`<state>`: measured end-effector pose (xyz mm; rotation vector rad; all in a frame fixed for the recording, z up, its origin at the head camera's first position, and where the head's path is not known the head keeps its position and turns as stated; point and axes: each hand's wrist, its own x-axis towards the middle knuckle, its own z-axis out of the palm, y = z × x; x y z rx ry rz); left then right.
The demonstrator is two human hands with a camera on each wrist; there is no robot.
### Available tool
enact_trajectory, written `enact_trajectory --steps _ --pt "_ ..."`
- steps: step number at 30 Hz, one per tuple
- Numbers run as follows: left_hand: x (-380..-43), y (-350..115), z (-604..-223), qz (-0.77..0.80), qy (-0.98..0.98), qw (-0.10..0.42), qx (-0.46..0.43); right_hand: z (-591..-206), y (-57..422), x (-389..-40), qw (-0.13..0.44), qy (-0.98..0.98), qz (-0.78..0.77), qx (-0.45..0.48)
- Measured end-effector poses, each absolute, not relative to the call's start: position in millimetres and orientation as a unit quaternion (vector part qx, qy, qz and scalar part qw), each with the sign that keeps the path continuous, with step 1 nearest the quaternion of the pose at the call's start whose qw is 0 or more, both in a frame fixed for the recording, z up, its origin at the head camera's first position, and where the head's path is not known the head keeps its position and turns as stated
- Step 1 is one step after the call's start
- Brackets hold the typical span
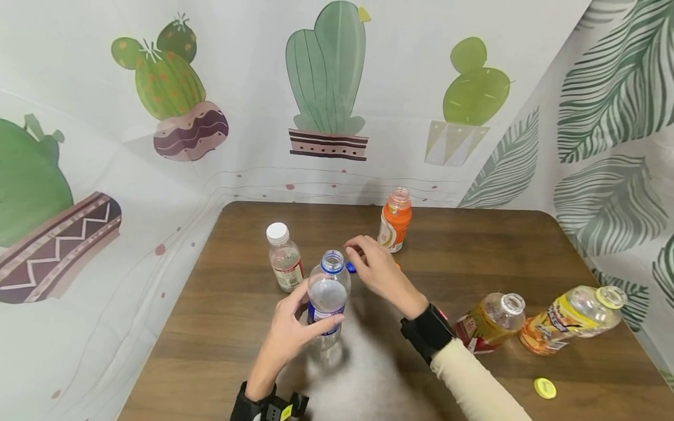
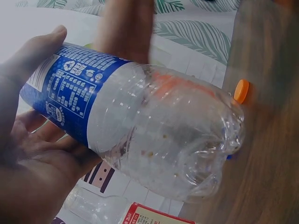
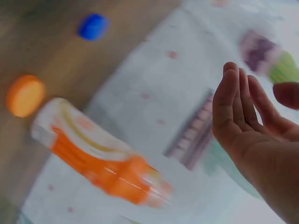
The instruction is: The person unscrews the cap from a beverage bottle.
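My left hand (image 1: 292, 327) grips a clear plastic bottle (image 2: 177, 135) with a blue label round its middle. The bottle's blue-ringed mouth is uncapped in the head view, and it stands upright or nearly so. My right hand (image 1: 380, 270) is just right of the bottle's mouth, apart from it, its fingers loosely bent with nothing between them. In the right wrist view the fingers (image 3: 233, 102) hold nothing. A blue cap (image 3: 93, 26) lies on the table below the right hand. Behind that hand stands an uncapped orange-labelled bottle (image 1: 395, 221), an orange cap (image 3: 25, 95) near its base.
A white-capped clear bottle (image 1: 286, 263) stands left of the held one. At the right are an uncapped bottle with a red label (image 1: 489, 323) and an uncapped yellow-labelled bottle (image 1: 571, 320). A yellow cap (image 1: 544, 388) lies on the wooden table (image 1: 210, 327) before them.
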<state>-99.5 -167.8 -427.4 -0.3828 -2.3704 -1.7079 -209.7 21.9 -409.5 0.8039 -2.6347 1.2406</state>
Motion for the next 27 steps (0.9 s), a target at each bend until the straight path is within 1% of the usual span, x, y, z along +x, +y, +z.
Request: enact_trajectory --steps 5,9,11,14,19,27 --pt "-99 -170 -427 -0.577 -0.804 0.092 -0.111 -373 32 -182 0.052 -0.836 0.463 0.291" --pt "-99 -171 -426 -0.585 -0.799 0.085 -0.108 -360 36 -162 0.042 -0.818 0.464 0.336" --pt "-99 -171 -426 -0.586 -0.797 0.087 -0.116 -359 37 -154 0.052 -0.813 0.451 0.366" --pt "-98 -171 -427 -0.586 -0.794 0.091 -0.134 -362 35 -147 0.082 -0.812 0.429 0.387" --pt "-97 -169 -429 -0.584 -0.791 0.089 -0.159 -371 32 -138 0.101 -0.820 0.416 0.381" --pt "-97 -167 -426 -0.573 -0.801 0.082 -0.156 -371 30 -137 0.111 -0.815 0.425 0.378"
